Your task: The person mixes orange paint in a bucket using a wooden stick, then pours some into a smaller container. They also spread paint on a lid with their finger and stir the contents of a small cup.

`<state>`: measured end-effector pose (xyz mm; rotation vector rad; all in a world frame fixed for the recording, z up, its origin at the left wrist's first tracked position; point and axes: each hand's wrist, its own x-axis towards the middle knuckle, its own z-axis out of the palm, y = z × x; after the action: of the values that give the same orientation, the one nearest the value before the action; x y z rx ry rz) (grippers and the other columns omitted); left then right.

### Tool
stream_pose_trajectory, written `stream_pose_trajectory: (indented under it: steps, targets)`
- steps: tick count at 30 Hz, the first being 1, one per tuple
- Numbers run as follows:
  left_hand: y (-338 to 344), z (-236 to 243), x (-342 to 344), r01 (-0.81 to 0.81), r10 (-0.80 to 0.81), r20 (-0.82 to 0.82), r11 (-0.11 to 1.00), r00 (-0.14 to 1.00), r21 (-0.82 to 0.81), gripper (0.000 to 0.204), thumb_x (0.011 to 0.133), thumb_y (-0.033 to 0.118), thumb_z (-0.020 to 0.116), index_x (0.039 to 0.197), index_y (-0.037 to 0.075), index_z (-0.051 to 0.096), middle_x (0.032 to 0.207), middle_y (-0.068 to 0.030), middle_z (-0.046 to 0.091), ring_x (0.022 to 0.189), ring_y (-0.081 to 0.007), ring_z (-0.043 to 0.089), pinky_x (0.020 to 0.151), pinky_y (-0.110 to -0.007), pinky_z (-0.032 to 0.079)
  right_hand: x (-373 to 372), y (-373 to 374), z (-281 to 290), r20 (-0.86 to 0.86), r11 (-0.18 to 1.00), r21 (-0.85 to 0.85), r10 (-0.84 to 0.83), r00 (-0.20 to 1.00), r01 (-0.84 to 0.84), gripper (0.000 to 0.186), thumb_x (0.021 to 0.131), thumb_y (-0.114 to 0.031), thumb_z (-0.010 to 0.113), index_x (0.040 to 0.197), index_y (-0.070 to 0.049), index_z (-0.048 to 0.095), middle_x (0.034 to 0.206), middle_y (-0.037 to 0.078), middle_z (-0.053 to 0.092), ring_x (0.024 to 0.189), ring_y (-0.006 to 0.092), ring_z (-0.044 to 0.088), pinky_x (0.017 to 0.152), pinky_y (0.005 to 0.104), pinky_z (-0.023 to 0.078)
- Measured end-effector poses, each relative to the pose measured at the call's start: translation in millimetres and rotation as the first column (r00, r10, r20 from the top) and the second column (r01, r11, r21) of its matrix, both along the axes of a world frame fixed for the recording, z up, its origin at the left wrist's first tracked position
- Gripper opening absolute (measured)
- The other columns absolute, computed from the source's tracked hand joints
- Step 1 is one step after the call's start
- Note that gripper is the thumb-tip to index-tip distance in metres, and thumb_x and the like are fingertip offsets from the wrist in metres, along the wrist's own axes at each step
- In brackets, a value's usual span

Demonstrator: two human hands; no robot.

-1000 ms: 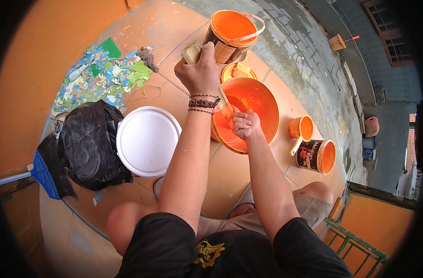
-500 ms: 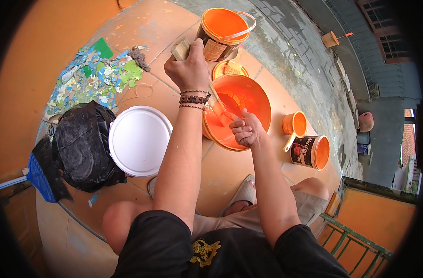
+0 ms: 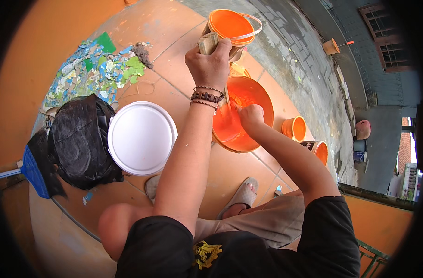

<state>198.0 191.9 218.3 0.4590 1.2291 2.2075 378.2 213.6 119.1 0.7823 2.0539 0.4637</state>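
Note:
My left hand (image 3: pixel 208 65) grips a wooden stick (image 3: pixel 208 42), whose upper end sticks out above my fist. Its lower part, coated in orange paint, slants down into a large orange bucket (image 3: pixel 257 90) with wet orange paint inside. Over the right part of that bucket, my right hand (image 3: pixel 251 116) is closed, close to the stick's painted lower part. Whatever its fingers hold, if anything, is hidden by the hand. Just beyond my left hand stands a paint pail (image 3: pixel 230 24) with a white handle and orange inside.
A white round lid (image 3: pixel 142 138) leans by a black plastic bag (image 3: pixel 84 143) at left. Behind them lie paint flakes (image 3: pixel 93 69) and a blue dustpan or broom head (image 3: pixel 34 173). Right of the bucket are a small orange cup (image 3: pixel 294 128) and a paint tin (image 3: pixel 320 152).
My left hand has moved right with the stick, which now stands steeper. My right hand has turned, its back now toward me, and its elbow has swung outward to the right.

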Motion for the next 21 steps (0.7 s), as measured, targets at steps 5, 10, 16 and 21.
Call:
stream_pose_trajectory:
  steps: [5,10,16,21]
  targets:
    - [5.6,1.4,5.7,0.054,-0.051,-0.028,0.993,0.998,0.102,0.027,0.078,0.012,0.063,0.053,0.005,0.054,0.043,-0.0012,0.048,0.033,-0.0106,0.044,0.035,-0.025,0.035,-1.4,-1.7,-28.4,-0.02,0.98,0.138,0.145,0.989,-0.14,0.022,0.066,-0.011,0.064,0.087,-0.018,0.061,0.056,-0.008,0.049,0.047,0.0111,0.052,0.035,0.0295,0.032]
    - [8.2,-5.3,2.4,0.051,-0.042,-0.097,0.995,0.994,0.088,0.027,0.078,0.012,0.063,0.055,0.005,0.054,0.044,-0.0014,0.049,0.033,-0.01,0.044,0.034,-0.025,0.035,-12.3,-10.7,-18.4,0.166,0.996,0.017,0.088,0.982,-0.093,0.02,0.077,-0.012,0.059,0.097,-0.017,0.06,0.061,-0.005,0.057,0.054,0.014,0.06,0.039,0.0319,0.039]
    - [6.1,-3.0,1.1,0.063,-0.059,-0.042,0.994,0.997,0.094,0.027,0.079,0.012,0.063,0.055,0.004,0.054,0.044,-0.0012,0.048,0.033,-0.0095,0.044,0.034,-0.025,0.035,-5.3,-19.1,-7.6,0.206,0.99,0.033,0.13,0.97,-0.14,0.017,0.073,-0.01,0.062,0.089,-0.016,0.06,0.062,-0.004,0.055,0.054,0.0139,0.057,0.038,0.0316,0.034]
    - [11.7,-7.0,2.0,0.066,-0.061,-0.05,0.994,0.997,0.087,0.024,0.078,0.011,0.063,0.056,0.003,0.055,0.045,-0.0013,0.049,0.034,-0.0095,0.044,0.034,-0.025,0.034,-2.9,-28.2,-0.4,0.342,0.951,0.107,0.237,0.909,-0.288,0.016,0.072,-0.009,0.062,0.088,-0.014,0.061,0.067,-0.001,0.055,0.059,0.0154,0.056,0.039,0.0309,0.034]
